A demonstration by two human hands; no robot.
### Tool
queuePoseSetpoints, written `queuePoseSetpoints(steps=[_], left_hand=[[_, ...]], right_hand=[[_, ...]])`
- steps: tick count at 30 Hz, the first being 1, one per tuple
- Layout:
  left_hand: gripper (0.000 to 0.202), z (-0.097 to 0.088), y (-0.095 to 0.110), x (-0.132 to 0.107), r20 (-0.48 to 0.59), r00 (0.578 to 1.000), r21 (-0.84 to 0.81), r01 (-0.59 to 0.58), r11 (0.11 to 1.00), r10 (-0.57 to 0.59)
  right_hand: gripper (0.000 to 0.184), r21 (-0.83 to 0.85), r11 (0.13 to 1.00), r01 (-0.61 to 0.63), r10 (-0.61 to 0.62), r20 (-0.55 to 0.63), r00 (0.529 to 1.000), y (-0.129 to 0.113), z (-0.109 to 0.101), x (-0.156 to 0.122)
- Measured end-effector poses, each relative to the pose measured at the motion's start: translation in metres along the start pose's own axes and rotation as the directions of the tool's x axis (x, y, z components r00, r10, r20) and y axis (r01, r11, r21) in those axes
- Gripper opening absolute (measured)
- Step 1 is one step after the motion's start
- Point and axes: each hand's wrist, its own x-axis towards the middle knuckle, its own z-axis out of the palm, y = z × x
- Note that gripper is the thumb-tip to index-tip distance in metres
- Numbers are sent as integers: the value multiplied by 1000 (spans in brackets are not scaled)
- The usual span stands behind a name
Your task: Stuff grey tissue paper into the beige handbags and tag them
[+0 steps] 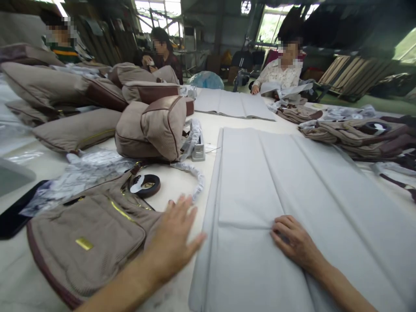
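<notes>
My left hand [173, 236] lies flat with fingers spread, resting on the right edge of a flat taupe bag [87, 242] with gold zips. My right hand [294, 242] has its fingers curled, pinching the near edge of the top sheet in a stack of pale grey tissue paper [292, 182] that covers the table in front of me. A black strap coil [146, 185] lies just above the bag.
Stuffed taupe bags [151, 130] pile up at the left and back. Flat bags [354, 134] stack at the right. A second paper stack [232, 104] lies farther back. Three people sit across the table. A dark phone [14, 212] lies at the left edge.
</notes>
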Motion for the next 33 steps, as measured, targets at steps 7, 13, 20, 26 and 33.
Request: queuePoseSetpoints(steps=[7, 13, 20, 26, 33], left_hand=[[94, 124, 164, 47, 237, 960, -423, -40, 905, 152], [84, 122, 184, 56, 190, 965, -644, -16, 764, 180], [48, 82, 119, 97, 500, 788, -831, 553, 56, -359], [28, 72, 87, 142, 790, 584, -604, 793, -79, -186], [40, 96, 76, 127, 719, 558, -676, 699, -233, -414]], right_hand=[[17, 175, 976, -133, 165, -185, 969, 1, 19, -11], [36, 147, 866, -479, 497, -134, 857, -3, 15, 16], [22, 435, 774, -460, 530, -49, 846, -37, -4, 46], [21, 660, 715, -229, 182, 141, 973, -128, 24, 53], [53, 246, 463, -852, 883, -212, 419, 70, -97, -30]])
